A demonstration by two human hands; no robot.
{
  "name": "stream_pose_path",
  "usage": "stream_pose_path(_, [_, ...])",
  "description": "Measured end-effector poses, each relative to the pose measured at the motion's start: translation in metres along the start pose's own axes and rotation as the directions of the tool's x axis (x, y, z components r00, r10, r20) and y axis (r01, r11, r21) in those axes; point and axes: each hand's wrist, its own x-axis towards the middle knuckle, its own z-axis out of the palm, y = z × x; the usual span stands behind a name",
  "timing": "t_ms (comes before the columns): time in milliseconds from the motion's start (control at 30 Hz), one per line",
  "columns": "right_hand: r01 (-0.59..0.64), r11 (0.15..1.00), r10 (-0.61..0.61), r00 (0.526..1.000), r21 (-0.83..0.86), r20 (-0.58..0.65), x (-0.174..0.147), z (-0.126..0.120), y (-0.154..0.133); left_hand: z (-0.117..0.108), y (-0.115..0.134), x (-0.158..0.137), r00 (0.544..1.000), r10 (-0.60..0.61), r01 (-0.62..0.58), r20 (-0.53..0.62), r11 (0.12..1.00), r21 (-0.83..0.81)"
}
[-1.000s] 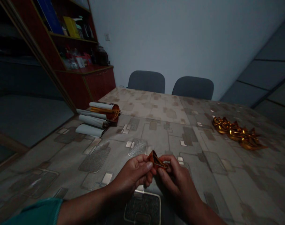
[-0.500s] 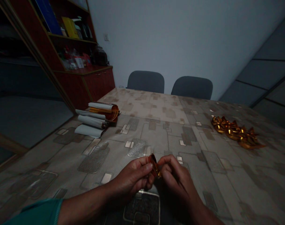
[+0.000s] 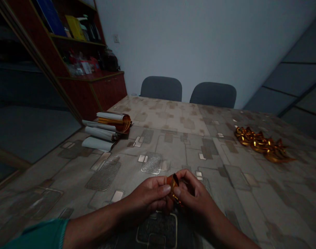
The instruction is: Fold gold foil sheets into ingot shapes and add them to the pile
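A small piece of shiny gold foil paper (image 3: 174, 180), curled and folded, is held above the near part of the table. My left hand (image 3: 155, 193) pinches it from the left, thumb on top. From the right, my right hand (image 3: 190, 190) grips the same paper with thumb and fingers; its lower end is partly hidden between the hands. Over at the right lies a cluster of several folded gold paper pieces (image 3: 261, 143), pointed like little boats. On the left rest curled sheets of gold paper (image 3: 113, 121) with pale backs.
The table (image 3: 173, 145) has a patterned cover. Two grey chairs (image 3: 161, 89) stand at its far side against the wall. A red-brown cabinet (image 3: 106, 90) with shelves of bottles, bags and boxes is at the back left.
My right hand has closed in on the foil paper, its thumb now pressing on the front. The paper has turned slightly and opened at the top. My left hand keeps its grip.
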Motion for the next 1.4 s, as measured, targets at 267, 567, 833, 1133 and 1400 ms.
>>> stream_pose_path(267, [0.016,0.992,-0.018,1.0,0.124,0.015,0.002,0.003,0.002,-0.003,-0.004,0.001,1.0,-0.022,0.022,-0.004,1.0,-0.007])
stream_pose_path(567, [0.035,0.984,-0.043,0.998,0.177,0.045,0.001,0.007,0.003,-0.001,-0.003,0.001,0.997,-0.071,0.07,-0.031,0.997,-0.031])
stream_pose_path(833, [0.012,0.978,-0.025,0.998,0.208,0.062,-0.004,0.003,-0.001,-0.003,-0.005,0.0,0.997,-0.075,0.072,-0.03,0.993,-0.09])
stream_pose_path(1133, [-0.073,0.917,0.031,0.993,0.392,0.112,-0.01,0.003,-0.002,0.0,0.0,-0.002,0.993,-0.111,0.108,-0.034,0.991,-0.082])
stream_pose_path(1400, [-0.12,0.909,0.069,0.988,0.399,0.141,-0.011,0.0,-0.007,0.001,-0.001,-0.003,0.993,-0.095,0.09,-0.071,0.993,-0.08])
